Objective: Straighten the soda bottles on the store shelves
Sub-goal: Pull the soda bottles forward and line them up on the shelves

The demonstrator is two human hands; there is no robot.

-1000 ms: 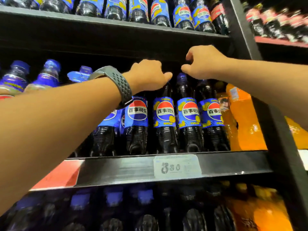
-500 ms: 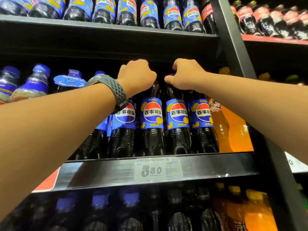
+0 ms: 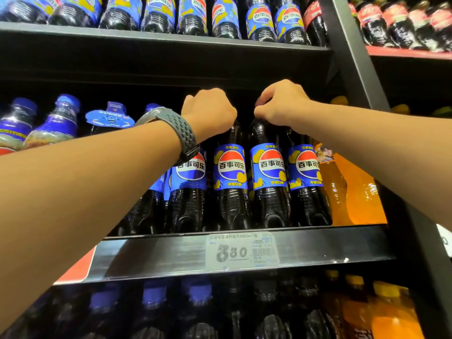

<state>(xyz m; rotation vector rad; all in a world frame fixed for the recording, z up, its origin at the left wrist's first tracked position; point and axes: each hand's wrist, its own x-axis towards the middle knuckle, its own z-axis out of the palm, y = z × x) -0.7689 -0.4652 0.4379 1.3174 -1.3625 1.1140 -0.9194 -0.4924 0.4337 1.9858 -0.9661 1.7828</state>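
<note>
Dark cola bottles with blue labels stand in a row on the middle shelf. My left hand, with a grey watch on the wrist, is curled over the cap of one cola bottle. My right hand grips the top of the neighbouring cola bottle. Both caps are hidden under my fingers. Another cola bottle stands upright to the right, and one more cola bottle stands partly behind my left wrist.
Orange soda bottles stand at the row's right end beside a black upright post. Blue-capped bottles lean at the left. A price tag hangs on the shelf lip. More cola fills the upper shelf and the shelf below.
Both hands came down from near the upper shelf's underside onto the bottle tops and closed around them. The camera view shifted slightly right.
</note>
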